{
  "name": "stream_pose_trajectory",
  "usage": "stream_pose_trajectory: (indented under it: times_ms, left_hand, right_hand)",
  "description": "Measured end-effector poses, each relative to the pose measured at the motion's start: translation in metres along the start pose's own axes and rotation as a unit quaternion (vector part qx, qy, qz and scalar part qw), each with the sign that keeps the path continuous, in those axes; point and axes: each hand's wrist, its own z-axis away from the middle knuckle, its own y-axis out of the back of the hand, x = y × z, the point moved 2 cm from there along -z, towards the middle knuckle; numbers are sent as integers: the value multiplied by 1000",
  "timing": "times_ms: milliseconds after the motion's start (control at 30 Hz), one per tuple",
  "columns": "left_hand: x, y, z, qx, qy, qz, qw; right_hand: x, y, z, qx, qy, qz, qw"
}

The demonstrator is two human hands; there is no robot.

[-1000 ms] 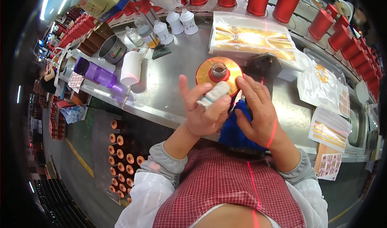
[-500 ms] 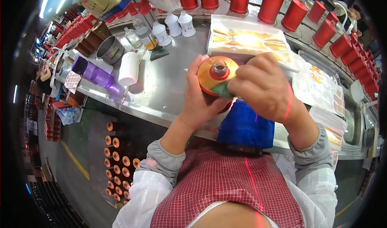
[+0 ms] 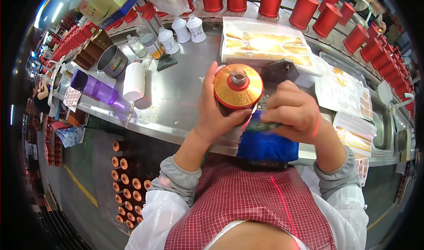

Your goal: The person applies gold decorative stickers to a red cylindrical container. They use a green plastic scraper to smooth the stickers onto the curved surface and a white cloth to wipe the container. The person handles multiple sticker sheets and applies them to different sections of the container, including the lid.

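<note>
My left hand (image 3: 216,108) is wrapped round a red bottle (image 3: 239,87) with a gold shoulder and an uncapped glass neck. The bottle's top faces up toward me; its lower body is mostly hidden. Just to the right, my right hand (image 3: 293,113) pinches a thin green flat piece (image 3: 260,125), smeared by motion. That piece hovers above or touches a blue cloth-covered block (image 3: 267,144) at the table's front edge; I cannot tell which. Behind the hand stands a dark block (image 3: 280,71).
Printed gold label sheets (image 3: 265,42) lie behind the bottle, and more sheets (image 3: 338,88) sit to the right. At left are a white roll (image 3: 134,81), a purple bottle (image 3: 95,86), a metal pot (image 3: 112,61) and white bottles (image 3: 196,29). Red bottles (image 3: 271,0) line the conveyor.
My right hand has moved down and away from the bottle's shoulder, bringing the green piece over the blue block. The gold shoulder is now uncovered. My left hand still grips the bottle.
</note>
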Motion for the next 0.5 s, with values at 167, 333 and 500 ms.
stream_pose_trajectory:
  times_ms: [167, 333, 500]
  left_hand:
    - [-1, -8, 2, 23, -13, 123, 992]
    - [0, -9, 23, 77, -232, -240, 940]
    - [8, -22, 32, 120, -316, -351, 873]
  right_hand:
    - [29, -10, 8, 316, -361, -443, 757]
    - [45, -42, 5, 310, -383, -404, 771]
    - [43, -41, 8, 285, -392, -353, 800]
